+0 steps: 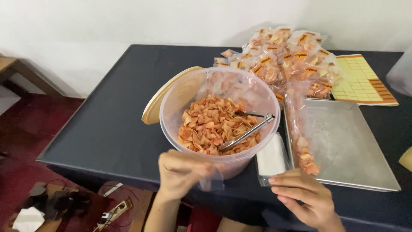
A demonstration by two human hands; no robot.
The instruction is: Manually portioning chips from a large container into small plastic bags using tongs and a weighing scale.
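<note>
A person's left hand [182,172] pinches a small clear bag [210,182] by its top edge at the near rim of a clear tub [171,107], close enough to fill from it; the bag hangs limp, see-through and apparently empty. The right hand [307,197], fingers loosely spread and holding nothing, rests at 4 o'clock from the tub, touching the near edge of a stack of bags [271,158]. Orange chips [206,124] half fill the tub, with steel tongs [246,133] lying on them, handles toward 2 o'clock. A tan lid [163,99] leans at the tub's 9 o'clock side. At 3 o'clock a steel tray [356,146] holds one filled bag [302,146]; labelled packets [283,60] pile at 1 o'clock on the dark counter [111,124].
</note>
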